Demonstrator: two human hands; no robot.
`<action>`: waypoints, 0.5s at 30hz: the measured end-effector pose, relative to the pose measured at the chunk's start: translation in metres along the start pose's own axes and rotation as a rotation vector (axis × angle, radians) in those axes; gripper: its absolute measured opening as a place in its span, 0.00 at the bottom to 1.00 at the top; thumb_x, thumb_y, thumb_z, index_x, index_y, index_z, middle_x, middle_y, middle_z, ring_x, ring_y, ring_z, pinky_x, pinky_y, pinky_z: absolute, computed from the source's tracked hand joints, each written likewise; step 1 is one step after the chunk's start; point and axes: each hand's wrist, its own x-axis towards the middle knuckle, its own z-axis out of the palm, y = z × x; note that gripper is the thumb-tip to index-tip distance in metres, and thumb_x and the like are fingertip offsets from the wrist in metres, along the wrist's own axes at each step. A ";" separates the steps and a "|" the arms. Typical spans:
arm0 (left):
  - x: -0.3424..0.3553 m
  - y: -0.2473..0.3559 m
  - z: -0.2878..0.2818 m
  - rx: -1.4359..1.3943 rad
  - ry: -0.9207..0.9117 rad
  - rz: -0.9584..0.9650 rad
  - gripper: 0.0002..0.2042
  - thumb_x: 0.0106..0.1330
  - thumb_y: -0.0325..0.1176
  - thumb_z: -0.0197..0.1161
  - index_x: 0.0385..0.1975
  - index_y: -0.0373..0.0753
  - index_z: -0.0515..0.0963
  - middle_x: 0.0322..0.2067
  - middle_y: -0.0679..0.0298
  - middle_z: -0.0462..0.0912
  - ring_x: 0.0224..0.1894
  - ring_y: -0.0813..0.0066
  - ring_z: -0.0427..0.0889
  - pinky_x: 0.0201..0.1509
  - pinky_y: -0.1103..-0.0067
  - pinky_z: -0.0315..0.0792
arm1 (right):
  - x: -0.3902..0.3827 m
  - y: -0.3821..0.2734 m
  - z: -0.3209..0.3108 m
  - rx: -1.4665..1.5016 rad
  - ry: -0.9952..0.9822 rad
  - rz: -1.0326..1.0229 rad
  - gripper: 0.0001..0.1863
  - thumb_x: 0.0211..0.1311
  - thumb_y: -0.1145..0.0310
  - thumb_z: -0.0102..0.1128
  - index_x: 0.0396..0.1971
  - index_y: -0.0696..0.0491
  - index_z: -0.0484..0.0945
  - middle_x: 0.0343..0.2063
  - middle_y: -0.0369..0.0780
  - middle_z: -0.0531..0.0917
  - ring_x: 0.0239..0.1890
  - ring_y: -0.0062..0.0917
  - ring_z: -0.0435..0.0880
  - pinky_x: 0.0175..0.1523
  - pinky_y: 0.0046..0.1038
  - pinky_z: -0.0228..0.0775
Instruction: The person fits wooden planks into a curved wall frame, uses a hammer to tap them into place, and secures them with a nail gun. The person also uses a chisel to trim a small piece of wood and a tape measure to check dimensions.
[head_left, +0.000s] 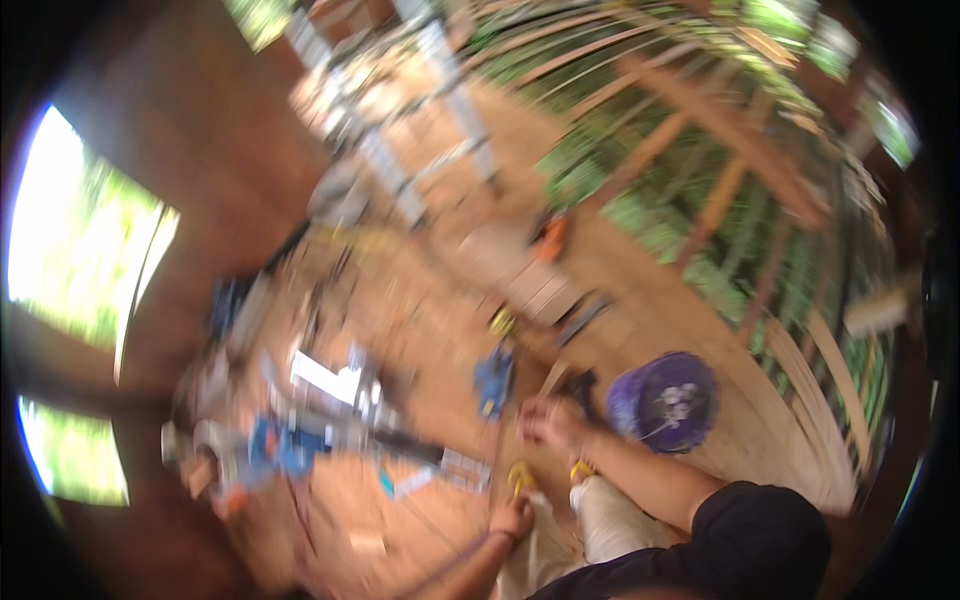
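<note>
The picture is smeared by motion. My right hand [556,424] is out in front of my legs with its fingers curled. A short pale strip [554,377] and a dark object [581,388] show just beyond it; whether the hand holds either one is unclear. My left hand [512,517] is low beside my knee, its fingers too blurred to read. A purple bucket [662,402] with pale bits on top stands to the right of my right hand. A blue tool-like object [493,382] lies on the ground ahead of my hands.
A saw-like machine [350,425] with blue parts stands at left. Farther off are a cardboard box [525,275], an orange item [550,238] and a metal ladder [440,110]. Wooden slats and a beam [735,140] line the right. A wooden post [230,90] rises at left.
</note>
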 end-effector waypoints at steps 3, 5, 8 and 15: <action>0.017 0.022 -0.012 0.402 -0.209 0.066 0.26 0.69 0.60 0.54 0.59 0.49 0.78 0.48 0.47 0.87 0.52 0.51 0.86 0.54 0.60 0.78 | -0.131 -0.040 -0.014 -0.358 0.169 0.077 0.09 0.70 0.70 0.64 0.46 0.55 0.83 0.30 0.34 0.86 0.24 0.15 0.83 0.27 0.24 0.74; 0.030 0.045 -0.028 0.369 -0.408 0.329 0.22 0.72 0.49 0.53 0.54 0.39 0.78 0.52 0.48 0.84 0.54 0.48 0.83 0.53 0.61 0.79 | -0.216 -0.068 -0.036 -0.436 0.468 -0.079 0.08 0.70 0.71 0.62 0.45 0.56 0.84 0.29 0.36 0.87 0.25 0.16 0.84 0.28 0.24 0.75; 0.072 0.116 -0.075 0.620 -0.425 0.516 0.17 0.71 0.45 0.56 0.49 0.39 0.79 0.48 0.49 0.85 0.50 0.48 0.84 0.51 0.61 0.79 | -0.351 -0.100 -0.043 -0.636 1.006 -0.294 0.11 0.69 0.73 0.57 0.46 0.54 0.85 0.26 0.39 0.87 0.25 0.22 0.86 0.31 0.27 0.78; 0.023 0.476 -0.186 0.742 0.070 1.421 0.07 0.68 0.35 0.64 0.36 0.39 0.82 0.39 0.53 0.87 0.42 0.48 0.85 0.46 0.62 0.79 | -0.647 -0.152 0.105 -0.771 2.010 -0.839 0.08 0.67 0.74 0.59 0.44 0.55 0.83 0.38 0.43 0.88 0.41 0.29 0.88 0.46 0.29 0.78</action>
